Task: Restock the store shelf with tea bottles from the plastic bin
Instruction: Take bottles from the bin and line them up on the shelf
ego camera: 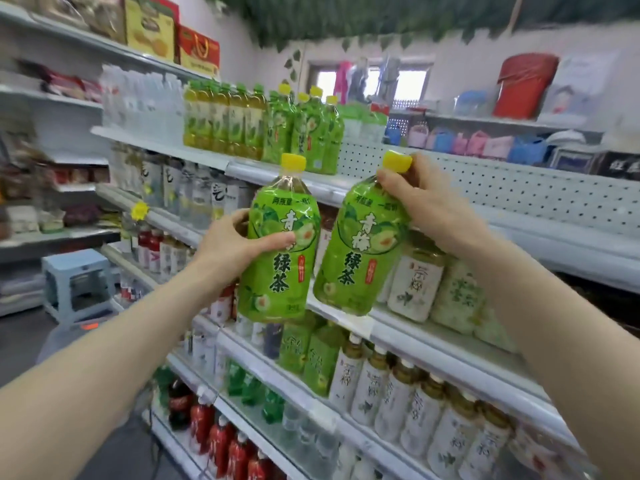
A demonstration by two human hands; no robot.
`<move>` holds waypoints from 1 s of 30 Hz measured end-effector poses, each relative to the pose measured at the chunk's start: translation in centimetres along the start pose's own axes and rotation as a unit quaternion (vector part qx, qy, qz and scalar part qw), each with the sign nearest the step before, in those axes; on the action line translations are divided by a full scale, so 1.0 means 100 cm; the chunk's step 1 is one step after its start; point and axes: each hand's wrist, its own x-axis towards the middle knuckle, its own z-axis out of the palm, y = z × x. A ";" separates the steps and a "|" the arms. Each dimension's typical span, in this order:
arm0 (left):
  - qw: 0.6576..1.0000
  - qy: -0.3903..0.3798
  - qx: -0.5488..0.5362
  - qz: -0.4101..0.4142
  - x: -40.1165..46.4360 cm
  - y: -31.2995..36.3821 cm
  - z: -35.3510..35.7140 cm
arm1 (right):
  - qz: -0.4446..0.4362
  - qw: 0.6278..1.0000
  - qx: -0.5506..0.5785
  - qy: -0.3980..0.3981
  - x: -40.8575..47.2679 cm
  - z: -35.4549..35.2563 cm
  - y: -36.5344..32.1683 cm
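While both arms reach up toward the drinks shelving, each hand carries one green tea bottle in front of it. At far left a pale blue stool point(78, 282) stands on the floor by the low end of the racks. Further right, the left hand point(239, 245) grips the left tea bottle point(282, 258) round its middle, fingers curled behind the label and thumb across the front; this bottle is upright, its yellow cap level with the front lip of the upper shelf point(207, 157). On that shelf, near its right end, matching green bottles point(304, 131) with yellow caps stand in a group. Just beside the first bottle, the right tea bottle point(362, 251) tilts slightly rightward, its base before the edge of the middle shelf point(398, 329). The right hand point(420, 199) pinches it at the neck, fingertips wrapped just under the yellow cap. Right of it, white-labelled bottles point(415, 289) sit on the middle shelf.
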 end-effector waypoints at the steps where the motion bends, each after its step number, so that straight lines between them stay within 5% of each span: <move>1: 1.000 0.001 -0.003 0.011 0.016 0.006 -0.001 | -0.011 1.000 0.014 0.005 0.021 -0.001 -0.004; 17: 0.993 -0.018 -0.078 0.084 0.224 0.009 -0.024 | 0.008 0.989 -0.069 0.130 0.269 0.029 -0.019; 30: 0.982 -0.105 -0.105 0.117 0.338 -0.002 -0.047 | 0.070 0.978 -0.156 0.119 0.327 0.097 0.024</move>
